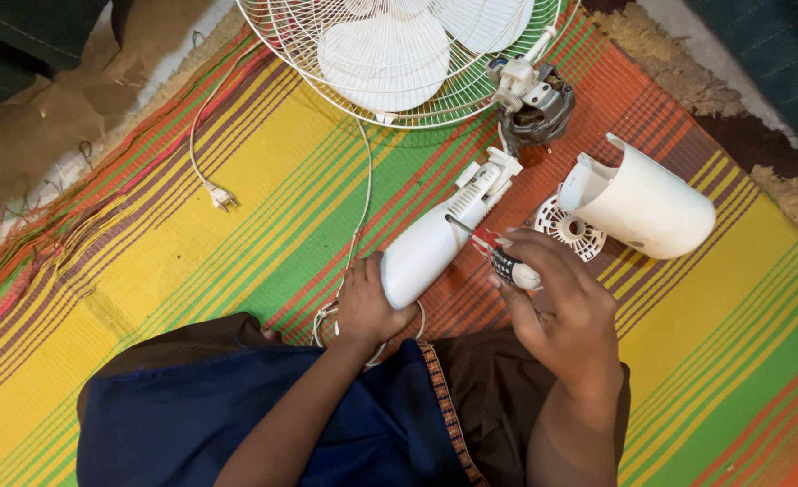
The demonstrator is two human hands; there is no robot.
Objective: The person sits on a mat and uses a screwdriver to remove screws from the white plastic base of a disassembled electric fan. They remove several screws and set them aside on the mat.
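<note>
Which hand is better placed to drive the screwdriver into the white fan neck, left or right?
Right, probably. The right hand already grips the screwdriver, whose tip rests on the white fan neck. The left hand is busy steadying the neck's lower end.

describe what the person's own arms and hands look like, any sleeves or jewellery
Both forearms are bare from the elbow down, with no sleeves visible. The left hand and right hand wear no gloves, and no rings, watch or bracelets show from this view. No markings are visible on either arm.
</note>
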